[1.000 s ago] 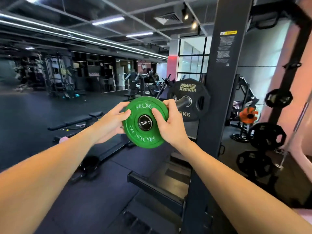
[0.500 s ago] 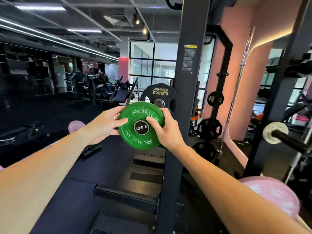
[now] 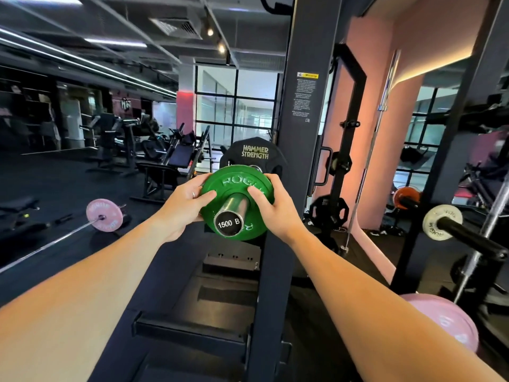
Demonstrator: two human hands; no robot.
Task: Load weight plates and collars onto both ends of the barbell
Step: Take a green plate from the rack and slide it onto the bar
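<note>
The rack upright [image 3: 300, 166] stands just right of centre and carries the bar at chest height, so plates can slide on from the near end. A black plate [image 3: 254, 153] already sits farther along the sleeve [image 3: 234, 210]. Nearer, the green plate [image 3: 234, 186] is threaded on the sleeve, whose end cap faces the camera. The left hand [image 3: 181, 208] and right hand [image 3: 278, 210] grip the plate's opposite edges, fingers [image 3: 257, 192] curled over its face, probably to keep it square while pushing it toward the black plate. No collar shows yet.
</note>
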